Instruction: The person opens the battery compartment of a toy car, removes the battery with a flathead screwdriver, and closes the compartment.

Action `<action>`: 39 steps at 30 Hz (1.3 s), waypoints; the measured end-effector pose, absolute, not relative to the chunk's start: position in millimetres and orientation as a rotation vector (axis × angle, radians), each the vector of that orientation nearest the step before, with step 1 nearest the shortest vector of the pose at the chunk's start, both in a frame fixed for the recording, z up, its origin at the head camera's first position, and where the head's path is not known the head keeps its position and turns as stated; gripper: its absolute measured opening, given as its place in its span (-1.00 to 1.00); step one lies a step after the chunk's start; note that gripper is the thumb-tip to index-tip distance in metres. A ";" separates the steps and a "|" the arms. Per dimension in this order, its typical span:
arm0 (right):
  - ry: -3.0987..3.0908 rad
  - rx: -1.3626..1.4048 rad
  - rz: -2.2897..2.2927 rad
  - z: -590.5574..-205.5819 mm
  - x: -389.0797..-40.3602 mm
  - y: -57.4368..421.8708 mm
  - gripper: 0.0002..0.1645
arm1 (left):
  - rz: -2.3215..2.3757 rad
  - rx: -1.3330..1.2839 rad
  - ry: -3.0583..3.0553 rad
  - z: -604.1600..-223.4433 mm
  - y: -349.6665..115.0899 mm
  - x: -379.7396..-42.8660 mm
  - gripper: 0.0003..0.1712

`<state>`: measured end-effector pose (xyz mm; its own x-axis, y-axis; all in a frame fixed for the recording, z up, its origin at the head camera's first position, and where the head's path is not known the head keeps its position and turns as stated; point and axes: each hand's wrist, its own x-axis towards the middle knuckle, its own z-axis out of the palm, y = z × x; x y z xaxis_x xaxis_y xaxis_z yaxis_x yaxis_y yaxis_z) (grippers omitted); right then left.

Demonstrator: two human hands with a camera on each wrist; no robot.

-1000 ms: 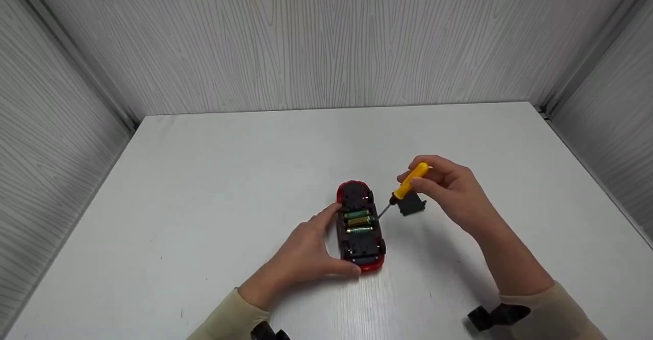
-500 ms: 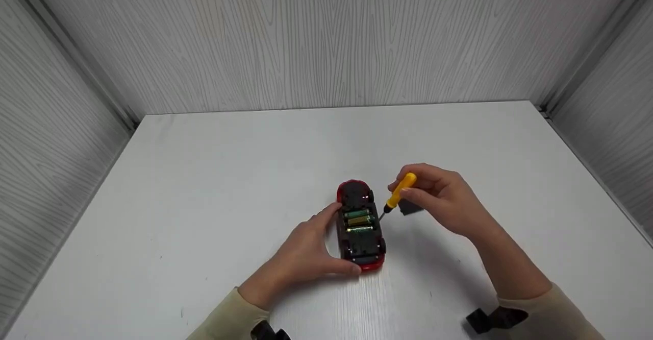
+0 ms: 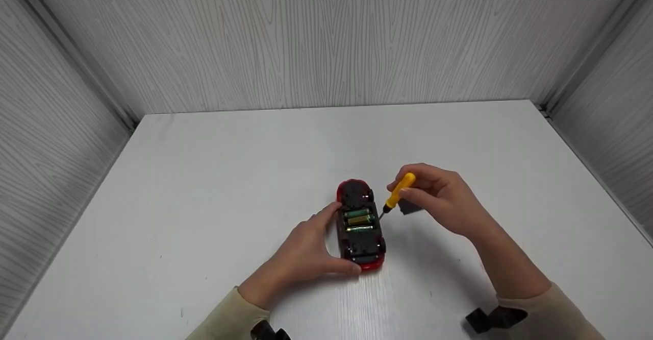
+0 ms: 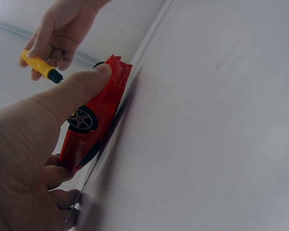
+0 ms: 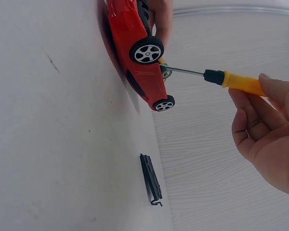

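A red toy car lies upside down on the white table, its black underside up. Several green and gold batteries sit in its uncovered compartment. My left hand grips the car, thumb at the near end and fingers along the left side. My right hand pinches the yellow handle of a screwdriver. In the right wrist view the screwdriver's metal shaft reaches into the battery compartment, its tip at the end of a battery. The car's wheels show in that view.
A small black battery cover lies on the table right of the car, partly hidden under my right hand in the head view. Pale wood-grain panels stand at the back and both sides of the table.
My right hand has moved a little left and nearer with the screwdriver, which now stands steeper at the car's right side. Over the last half second almost nothing moves. The left hand stays put.
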<state>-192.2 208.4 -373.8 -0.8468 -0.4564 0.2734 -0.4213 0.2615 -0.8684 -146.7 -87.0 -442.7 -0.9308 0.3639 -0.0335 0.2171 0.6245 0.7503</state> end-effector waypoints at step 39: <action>2.506 -0.802 -1.583 -377.5 -187.7 205.5 -0.84 | 1.209 0.497 2.674 -445.3 -85.2 -144.2 0.50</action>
